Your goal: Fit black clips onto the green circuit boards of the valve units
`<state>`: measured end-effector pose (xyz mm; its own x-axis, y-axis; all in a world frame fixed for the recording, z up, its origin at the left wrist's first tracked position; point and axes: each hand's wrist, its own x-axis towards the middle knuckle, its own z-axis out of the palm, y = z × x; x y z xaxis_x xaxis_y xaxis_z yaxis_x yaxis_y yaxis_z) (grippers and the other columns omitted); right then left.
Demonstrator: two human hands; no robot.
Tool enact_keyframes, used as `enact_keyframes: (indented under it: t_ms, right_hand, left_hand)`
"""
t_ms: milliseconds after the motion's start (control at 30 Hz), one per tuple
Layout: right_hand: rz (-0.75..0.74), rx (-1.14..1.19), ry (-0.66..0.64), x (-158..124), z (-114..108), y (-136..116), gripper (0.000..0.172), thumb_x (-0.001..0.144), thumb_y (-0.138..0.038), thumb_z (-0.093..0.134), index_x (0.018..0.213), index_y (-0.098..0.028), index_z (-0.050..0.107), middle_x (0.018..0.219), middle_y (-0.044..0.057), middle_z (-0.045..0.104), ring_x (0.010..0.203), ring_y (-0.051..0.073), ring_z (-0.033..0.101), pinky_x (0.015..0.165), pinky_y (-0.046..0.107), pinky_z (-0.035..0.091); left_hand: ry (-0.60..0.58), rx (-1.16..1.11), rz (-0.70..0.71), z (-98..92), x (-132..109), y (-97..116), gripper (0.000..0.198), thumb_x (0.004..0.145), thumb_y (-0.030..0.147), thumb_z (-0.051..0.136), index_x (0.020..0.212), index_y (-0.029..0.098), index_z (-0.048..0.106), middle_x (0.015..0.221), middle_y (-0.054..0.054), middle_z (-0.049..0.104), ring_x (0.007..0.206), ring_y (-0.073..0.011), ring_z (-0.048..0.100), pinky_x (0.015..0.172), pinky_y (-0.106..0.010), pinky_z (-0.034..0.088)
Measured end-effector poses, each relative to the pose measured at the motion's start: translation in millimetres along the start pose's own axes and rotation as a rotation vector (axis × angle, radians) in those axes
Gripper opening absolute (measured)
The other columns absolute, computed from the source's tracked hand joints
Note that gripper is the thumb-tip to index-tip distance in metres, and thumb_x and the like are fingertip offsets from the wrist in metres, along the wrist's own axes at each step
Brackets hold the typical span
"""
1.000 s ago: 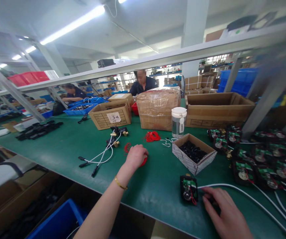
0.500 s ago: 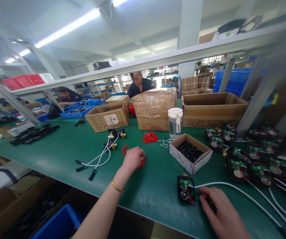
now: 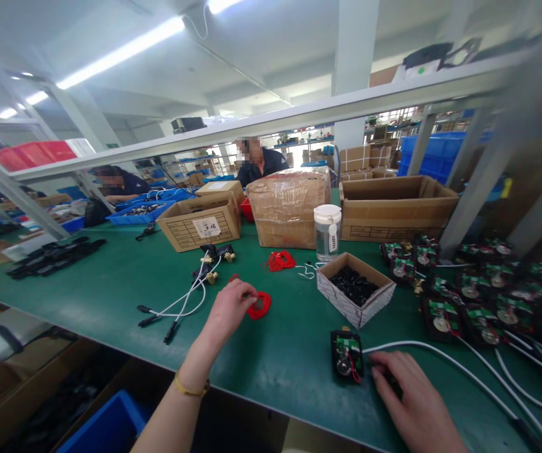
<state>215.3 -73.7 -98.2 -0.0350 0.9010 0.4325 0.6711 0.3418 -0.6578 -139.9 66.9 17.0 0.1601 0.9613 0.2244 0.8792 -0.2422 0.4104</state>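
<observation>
My left hand is over the middle of the bench, thumb and fingertips pinched together at the left edge of a coil of red wire. Anything between those fingertips is too small to make out. Low on the right, my right hand rests on the bench with thumb and forefinger a little apart, seemingly holding nothing. Just left of it lies a black housing with a green circuit board, a round metal part and red wires showing. A white cable runs from this housing past my right fingers.
An open carton of small black parts stands beyond the housing, near a lidded bottle. Several similar housings crowd the right side. White cables with brass fittings lie left. Cardboard boxes line the back; co-workers sit beyond.
My left hand has shifted left and slightly nearer, uncovering more of the red wire coil. My right hand stays beside the housing. The view has turned slightly.
</observation>
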Motion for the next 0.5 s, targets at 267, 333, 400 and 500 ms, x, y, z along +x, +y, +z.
enact_keyframes:
  t_ms: [267,333,400,500]
  right_hand:
    - [-0.005,-0.011,0.133,4.9,-9.4,-10.0,0.022,0.104,-0.039,0.053,0.108,-0.024,0.068,0.097,0.006,0.066,0.088,0.025,0.064,0.073,0.035,0.054]
    - [-0.027,-0.013,0.178,5.7,-13.3,-20.8,0.020,0.104,-0.039,0.054,0.110,-0.025,0.067,0.099,0.006,0.066,0.089,0.025,0.063,0.074,0.035,0.054]
    - [-0.059,0.018,0.189,7.2,-16.2,-37.1,0.017,0.104,-0.036,0.054,0.112,-0.026,0.067,0.102,0.005,0.066,0.092,0.024,0.063,0.076,0.033,0.053]
    - [-0.098,0.136,0.089,11.3,-17.4,-67.0,0.015,0.106,-0.031,0.054,0.114,-0.027,0.066,0.105,0.004,0.066,0.093,0.021,0.064,0.076,0.028,0.054]
  left_hand:
    - [0.056,-0.160,-0.012,-45.7,-54.6,14.3,0.011,0.089,0.031,0.056,0.084,0.024,0.064,0.089,-0.001,0.072,0.087,-0.0214,0.067,0.080,-0.032,0.051]
    - [0.010,-0.207,0.013,-49.6,-65.2,25.4,0.011,0.089,0.030,0.055,0.084,0.024,0.064,0.087,-0.001,0.071,0.085,-0.0207,0.066,0.079,-0.031,0.051]
    - [-0.048,-0.257,0.041,-49.4,-74.5,39.8,0.010,0.089,0.027,0.055,0.084,0.024,0.064,0.087,-0.001,0.071,0.084,-0.0198,0.066,0.079,-0.030,0.052]
    - [-0.120,-0.321,0.080,-41.8,-86.8,63.5,0.009,0.088,0.022,0.057,0.082,0.024,0.063,0.086,0.000,0.070,0.083,-0.0185,0.065,0.077,-0.029,0.051]
